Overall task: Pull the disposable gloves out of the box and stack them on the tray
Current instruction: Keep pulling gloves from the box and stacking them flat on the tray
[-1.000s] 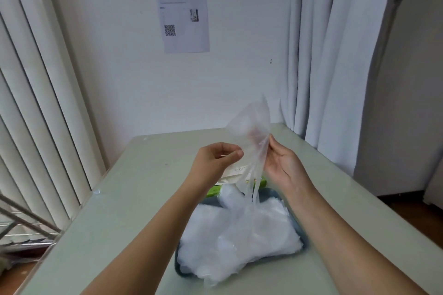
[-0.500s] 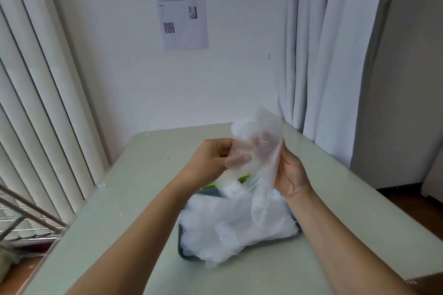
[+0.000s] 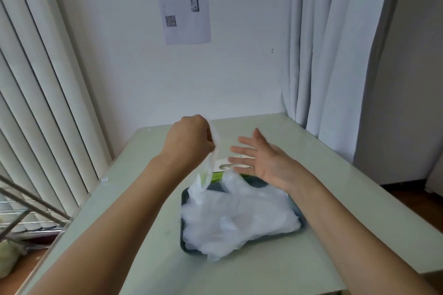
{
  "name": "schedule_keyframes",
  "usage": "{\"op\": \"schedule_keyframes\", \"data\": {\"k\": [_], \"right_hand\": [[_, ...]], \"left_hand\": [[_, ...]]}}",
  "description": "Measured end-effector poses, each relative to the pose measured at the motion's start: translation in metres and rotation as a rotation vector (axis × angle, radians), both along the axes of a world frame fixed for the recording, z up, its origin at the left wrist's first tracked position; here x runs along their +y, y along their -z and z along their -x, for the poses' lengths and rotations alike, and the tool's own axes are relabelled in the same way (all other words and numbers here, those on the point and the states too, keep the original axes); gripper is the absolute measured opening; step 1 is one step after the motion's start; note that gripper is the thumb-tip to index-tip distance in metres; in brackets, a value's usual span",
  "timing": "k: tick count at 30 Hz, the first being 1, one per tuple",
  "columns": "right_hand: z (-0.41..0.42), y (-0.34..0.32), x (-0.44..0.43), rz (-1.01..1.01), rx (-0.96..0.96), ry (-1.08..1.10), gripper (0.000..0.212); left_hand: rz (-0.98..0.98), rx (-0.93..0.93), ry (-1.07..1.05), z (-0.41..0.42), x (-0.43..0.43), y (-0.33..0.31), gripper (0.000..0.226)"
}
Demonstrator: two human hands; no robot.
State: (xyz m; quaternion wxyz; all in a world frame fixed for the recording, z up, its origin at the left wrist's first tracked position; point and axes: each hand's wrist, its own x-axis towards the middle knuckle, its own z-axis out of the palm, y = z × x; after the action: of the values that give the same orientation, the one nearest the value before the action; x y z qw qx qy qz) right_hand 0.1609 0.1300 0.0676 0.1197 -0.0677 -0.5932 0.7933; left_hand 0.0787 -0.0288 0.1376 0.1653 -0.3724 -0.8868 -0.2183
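Above tray [image 3: 259, 181] — left grip [image 3: 189, 141] pinches glove [image 3: 210, 163] hanging below; right grip [image 3: 263, 160] spread wide.

One thin, translucent disposable glove [image 3: 205, 176] hangs limp from the left hand [image 3: 189, 142], which grips its upper end. Its lower end reaches the pile of gloves [image 3: 239, 218]. The pile is translucent white and crumpled. It fills the dark rectangular tray [image 3: 183, 235] and overhangs the near rim. The box [image 3: 221, 167], white-topped with a green side, lies just behind the tray.
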Motion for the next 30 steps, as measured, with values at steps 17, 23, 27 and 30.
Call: {"op": "schedule_keyframes", "data": {"k": [17,23,27,30], "right_hand": [[-0.006,0.012,-0.002,0.063,-0.189,0.107,0.022],[-0.014,0.061,0.012,0.006,-0.433,0.145,0.017],[-0.016,0.084,0.018,0.178,-0.447,0.178,0.014],[-0.018,0.089,0.021,0.216,-0.446,0.173,0.02]], "left_hand": [[-0.13,-0.495,0.073,0.049,-0.01,0.034,0.013],[-0.163,-0.047,0.122,0.033,-0.015,0.082,0.028],[0.033,-0.148,0.599,-0.007,-0.017,0.105,0.015],[0.304,-0.183,0.712,-0.021,-0.01,0.132,0.027]]}}
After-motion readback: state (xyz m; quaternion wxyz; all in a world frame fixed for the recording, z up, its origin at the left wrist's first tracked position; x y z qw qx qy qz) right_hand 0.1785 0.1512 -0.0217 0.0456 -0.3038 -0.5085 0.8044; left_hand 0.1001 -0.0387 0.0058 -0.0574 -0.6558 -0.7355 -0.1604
